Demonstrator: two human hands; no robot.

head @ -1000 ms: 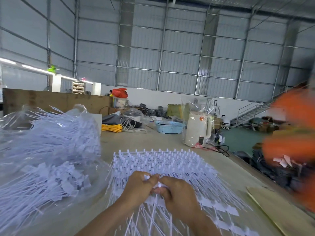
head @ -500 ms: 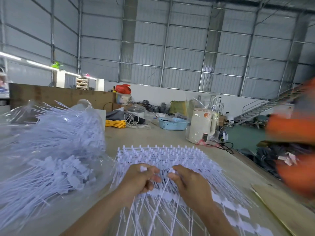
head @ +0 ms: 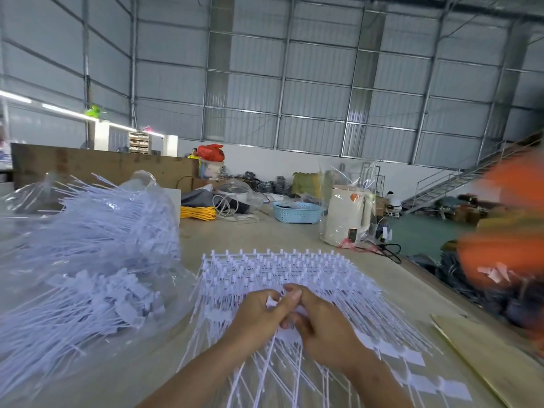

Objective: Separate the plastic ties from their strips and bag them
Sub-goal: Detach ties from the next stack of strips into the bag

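A: Hands? Ties?
B: My left hand (head: 259, 315) and right hand (head: 321, 328) both pinch one tie (head: 272, 302) over the strips (head: 282, 269) on the table (head: 250, 234).
A: Handling?
B: Light, springy, probably snaps off; I'd grip near its head.

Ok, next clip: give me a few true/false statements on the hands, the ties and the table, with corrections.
1. Both hands, left hand and right hand, pinch ties over the stack of tie strips. True.
2. The clear bag of loose ties lies right of the stack. False: it lies left.
3. A blue basket sits farther back on the table. True.
4. The right hand rests flat on the table. False: it pinches ties against the left.
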